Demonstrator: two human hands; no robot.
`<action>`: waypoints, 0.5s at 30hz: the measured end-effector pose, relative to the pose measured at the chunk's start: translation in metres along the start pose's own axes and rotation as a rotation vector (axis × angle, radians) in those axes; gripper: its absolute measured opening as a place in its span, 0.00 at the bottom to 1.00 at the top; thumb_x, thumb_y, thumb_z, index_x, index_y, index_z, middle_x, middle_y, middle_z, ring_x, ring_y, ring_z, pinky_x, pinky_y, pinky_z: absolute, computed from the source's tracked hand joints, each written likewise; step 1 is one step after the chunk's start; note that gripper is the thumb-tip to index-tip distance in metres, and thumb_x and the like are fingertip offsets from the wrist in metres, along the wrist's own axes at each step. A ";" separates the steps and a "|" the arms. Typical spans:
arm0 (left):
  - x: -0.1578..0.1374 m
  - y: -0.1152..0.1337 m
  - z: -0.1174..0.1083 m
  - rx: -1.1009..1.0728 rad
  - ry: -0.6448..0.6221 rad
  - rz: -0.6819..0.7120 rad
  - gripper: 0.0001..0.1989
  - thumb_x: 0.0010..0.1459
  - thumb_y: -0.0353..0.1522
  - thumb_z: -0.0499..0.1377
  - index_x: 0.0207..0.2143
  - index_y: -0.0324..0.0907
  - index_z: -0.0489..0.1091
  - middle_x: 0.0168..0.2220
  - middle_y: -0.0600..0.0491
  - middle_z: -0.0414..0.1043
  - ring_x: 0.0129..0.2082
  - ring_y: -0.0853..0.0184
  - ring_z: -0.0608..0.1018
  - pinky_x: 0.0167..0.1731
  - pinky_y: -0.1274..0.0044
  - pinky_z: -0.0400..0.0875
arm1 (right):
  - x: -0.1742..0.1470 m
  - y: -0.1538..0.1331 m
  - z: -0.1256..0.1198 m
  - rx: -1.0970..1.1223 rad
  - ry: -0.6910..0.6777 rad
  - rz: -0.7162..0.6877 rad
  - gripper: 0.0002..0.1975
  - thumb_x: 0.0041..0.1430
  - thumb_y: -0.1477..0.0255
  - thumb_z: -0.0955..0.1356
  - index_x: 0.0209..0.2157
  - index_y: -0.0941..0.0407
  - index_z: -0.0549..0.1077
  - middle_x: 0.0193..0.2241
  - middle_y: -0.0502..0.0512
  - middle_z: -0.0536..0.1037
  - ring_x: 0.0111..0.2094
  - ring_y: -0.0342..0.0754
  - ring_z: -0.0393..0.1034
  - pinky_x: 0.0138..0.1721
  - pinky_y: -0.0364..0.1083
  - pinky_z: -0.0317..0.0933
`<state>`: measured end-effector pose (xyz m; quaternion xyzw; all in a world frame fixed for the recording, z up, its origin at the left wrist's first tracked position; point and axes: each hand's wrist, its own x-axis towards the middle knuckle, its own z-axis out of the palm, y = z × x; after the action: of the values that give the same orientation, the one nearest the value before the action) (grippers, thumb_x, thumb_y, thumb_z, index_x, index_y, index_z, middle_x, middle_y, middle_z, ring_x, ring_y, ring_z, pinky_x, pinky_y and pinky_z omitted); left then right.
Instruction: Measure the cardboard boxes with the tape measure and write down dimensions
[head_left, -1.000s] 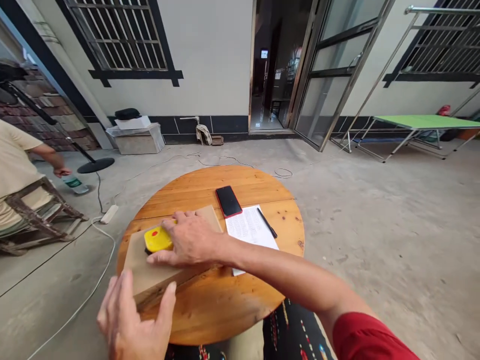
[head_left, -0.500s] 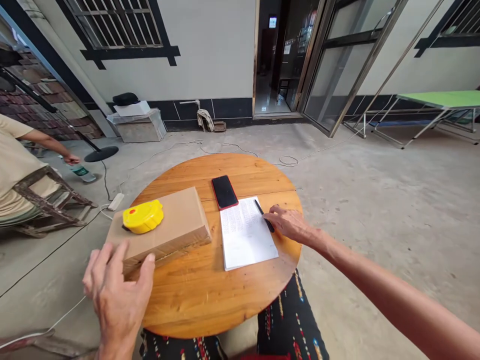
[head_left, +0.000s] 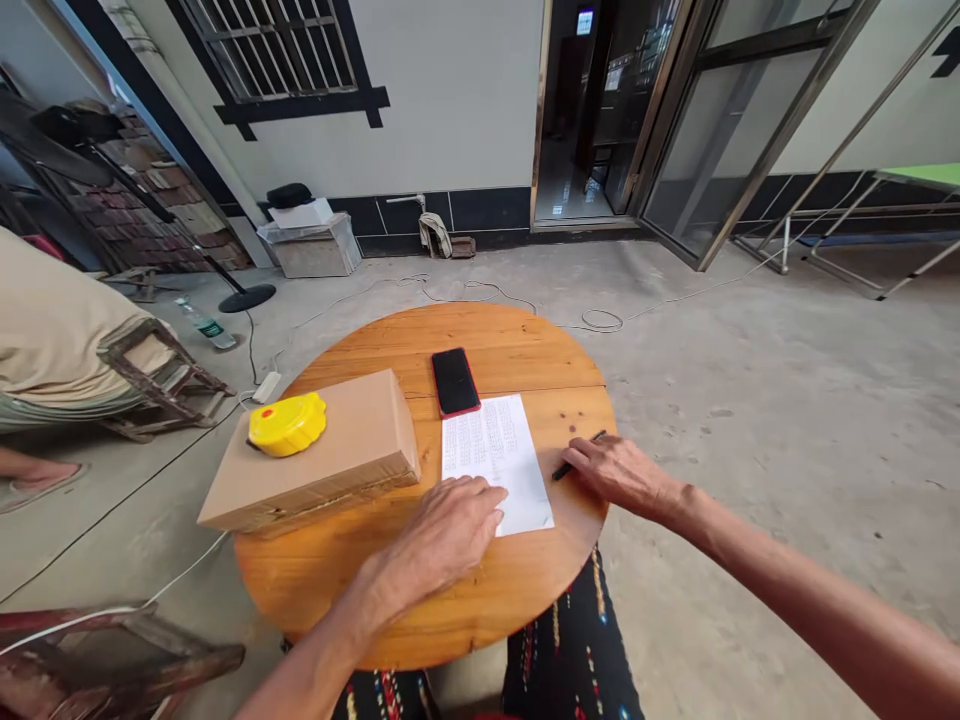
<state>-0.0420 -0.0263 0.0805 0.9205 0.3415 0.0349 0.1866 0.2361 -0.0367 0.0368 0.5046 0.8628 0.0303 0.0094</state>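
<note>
Head view: since the earlier frame, the left hand [head_left: 452, 527] had shifted from beside the box [head_left: 358, 425] to the paper [head_left: 525, 485], and the right hand [head_left: 616, 474] had carried the pen [head_left: 563, 470] from the sheet's right edge to above or on the bare table [head_left: 547, 350] beside it. The right fingers were narrowed around the pen; whether it touched the wood could not be told. The left lay palm down over the sheet's lower left part, fingers together, grasping nothing visible. The paper lay beside the phone [head_left: 454, 382]; the tape measure [head_left: 288, 424] rested on the box. In this inspector's judgement, good practice called for light, flat left-hand pressure clear of the written rows, and a pen grip near the tip.
</note>
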 end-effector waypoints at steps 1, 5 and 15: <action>0.003 -0.002 0.005 0.014 -0.045 -0.020 0.13 0.64 0.27 0.49 0.44 0.42 0.71 0.39 0.49 0.74 0.42 0.63 0.76 0.45 0.70 0.70 | -0.003 0.001 -0.003 0.041 0.069 0.045 0.13 0.64 0.81 0.57 0.39 0.59 0.72 0.34 0.59 0.76 0.28 0.47 0.71 0.31 0.46 0.59; 0.011 -0.008 0.028 0.051 -0.061 -0.036 0.12 0.63 0.27 0.49 0.43 0.41 0.70 0.38 0.49 0.73 0.42 0.62 0.75 0.43 0.71 0.70 | -0.011 -0.001 -0.033 0.445 0.490 0.334 0.10 0.63 0.75 0.62 0.44 0.56 0.71 0.36 0.56 0.78 0.29 0.45 0.72 0.29 0.44 0.63; 0.040 -0.012 0.045 0.071 -0.111 -0.126 0.18 0.64 0.28 0.49 0.56 0.36 0.61 0.38 0.44 0.77 0.38 0.57 0.80 0.36 0.68 0.72 | 0.000 -0.053 -0.042 1.296 0.841 0.561 0.07 0.65 0.66 0.65 0.40 0.52 0.72 0.20 0.45 0.68 0.19 0.41 0.64 0.20 0.42 0.58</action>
<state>-0.0104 -0.0063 0.0317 0.9038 0.3888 -0.0398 0.1743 0.1877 -0.0647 0.0751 0.5534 0.4821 -0.2861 -0.6160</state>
